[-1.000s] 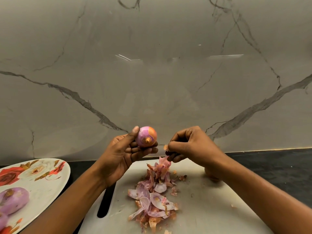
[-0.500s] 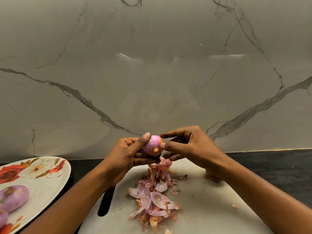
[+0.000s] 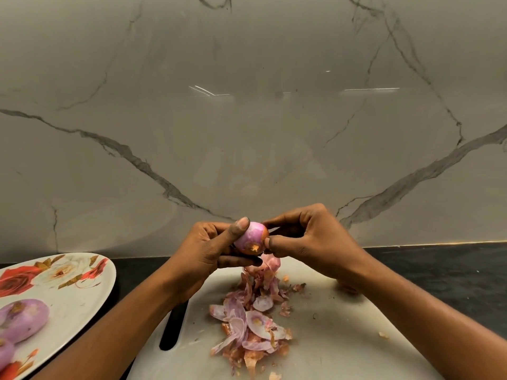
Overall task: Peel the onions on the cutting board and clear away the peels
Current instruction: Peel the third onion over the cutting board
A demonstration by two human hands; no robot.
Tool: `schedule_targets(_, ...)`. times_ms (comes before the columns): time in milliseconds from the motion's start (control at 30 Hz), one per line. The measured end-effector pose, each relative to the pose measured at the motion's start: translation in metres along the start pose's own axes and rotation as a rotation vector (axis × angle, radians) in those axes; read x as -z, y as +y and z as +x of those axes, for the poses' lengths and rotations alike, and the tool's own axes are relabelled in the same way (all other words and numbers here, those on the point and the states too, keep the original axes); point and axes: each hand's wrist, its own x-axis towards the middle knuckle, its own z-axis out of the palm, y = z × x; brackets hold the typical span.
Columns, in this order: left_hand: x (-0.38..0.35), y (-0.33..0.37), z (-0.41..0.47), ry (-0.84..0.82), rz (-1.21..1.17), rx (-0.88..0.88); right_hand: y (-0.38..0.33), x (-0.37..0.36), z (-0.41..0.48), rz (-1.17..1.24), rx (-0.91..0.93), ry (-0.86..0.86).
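A small purple onion (image 3: pixel 251 238) with patches of orange skin is held in the air above the white cutting board (image 3: pixel 337 341). My left hand (image 3: pixel 211 253) grips it from the left, thumb on top. My right hand (image 3: pixel 304 239) pinches its right side with thumb and fingertips. A pile of pink and brown onion peels (image 3: pixel 253 322) lies on the board directly under the onion. The far part of the board is hidden by my hands.
A floral plate (image 3: pixel 68 292) at the left holds two peeled purple onions (image 3: pixel 23 319). The board has a dark handle slot (image 3: pixel 172 327) on its left side. A dark countertop (image 3: pixel 444 270) meets a marble wall behind.
My right hand came back from beside the onion and closed its fingertips on the onion's right side. The onion has sunk slightly and turned in my left hand.
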Motion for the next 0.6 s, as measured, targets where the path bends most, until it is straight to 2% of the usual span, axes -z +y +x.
schedule_targets(133,-0.0016,0.0029,-0.0012,-0.009,-0.046,0.0,0.0005,0.001,0.0014,0.007,0.0,0.045)
schedule_targets(267,0.0013,0.0021,-0.0013,0.002,-0.049,-0.01,-0.0035,0.0014,-0.0004,0.095,-0.011,-0.006)
schedule_targets(600,0.0017,0.0,-0.0001,-0.01,-0.034,-0.011,-0.0019,-0.0001,0.0018,-0.002,-0.024,0.009)
